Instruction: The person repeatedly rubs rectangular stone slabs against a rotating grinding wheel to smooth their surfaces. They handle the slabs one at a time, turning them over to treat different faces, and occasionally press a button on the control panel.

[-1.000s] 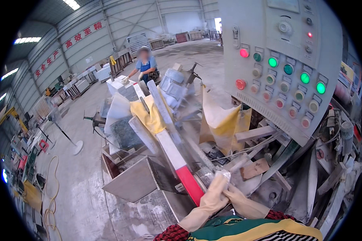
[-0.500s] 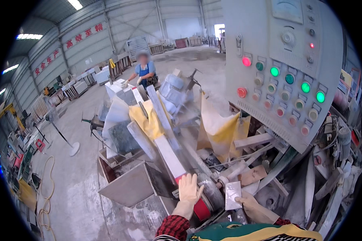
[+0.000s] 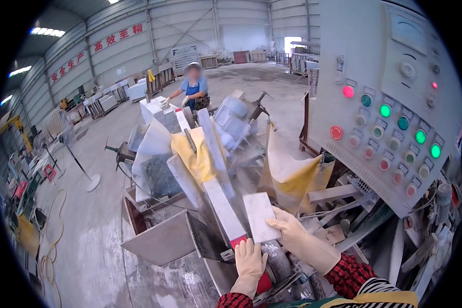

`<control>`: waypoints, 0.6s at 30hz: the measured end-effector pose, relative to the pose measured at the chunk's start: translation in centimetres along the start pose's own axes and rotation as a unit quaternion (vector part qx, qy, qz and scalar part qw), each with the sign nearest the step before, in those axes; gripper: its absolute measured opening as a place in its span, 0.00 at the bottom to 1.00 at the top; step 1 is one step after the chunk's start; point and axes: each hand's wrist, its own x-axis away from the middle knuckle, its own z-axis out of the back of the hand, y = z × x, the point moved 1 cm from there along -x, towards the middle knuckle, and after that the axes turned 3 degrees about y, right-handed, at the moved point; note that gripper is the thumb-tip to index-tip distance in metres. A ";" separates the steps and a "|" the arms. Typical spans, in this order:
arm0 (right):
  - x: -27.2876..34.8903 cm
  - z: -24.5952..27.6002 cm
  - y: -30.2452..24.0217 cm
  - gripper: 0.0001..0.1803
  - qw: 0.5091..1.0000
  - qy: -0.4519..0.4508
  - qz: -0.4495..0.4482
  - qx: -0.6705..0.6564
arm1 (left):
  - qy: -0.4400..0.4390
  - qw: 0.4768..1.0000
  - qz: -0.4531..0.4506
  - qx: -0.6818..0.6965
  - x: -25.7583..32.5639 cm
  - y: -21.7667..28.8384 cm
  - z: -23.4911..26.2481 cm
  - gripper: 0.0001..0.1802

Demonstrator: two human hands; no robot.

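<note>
Head: R hand [image 3: 292, 231] w/ stone slab [image 3: 260, 216]

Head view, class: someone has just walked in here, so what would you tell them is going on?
A person in pale rubber gloves stands at a stone-working machine in a large workshop. The right hand holds a flat pale slab by its edge, above the machine's long guide rail. The left hand rests on the rail's red end. A grey control panel with lit buttons stands to the right. Another person works farther back.
</note>
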 end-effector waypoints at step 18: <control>12.4 12.2 7.6 0.23 0.934 0.019 -0.234 -0.270 | 0.026 0.999 -0.034 0.019 0.1 1.5 1.3 0.29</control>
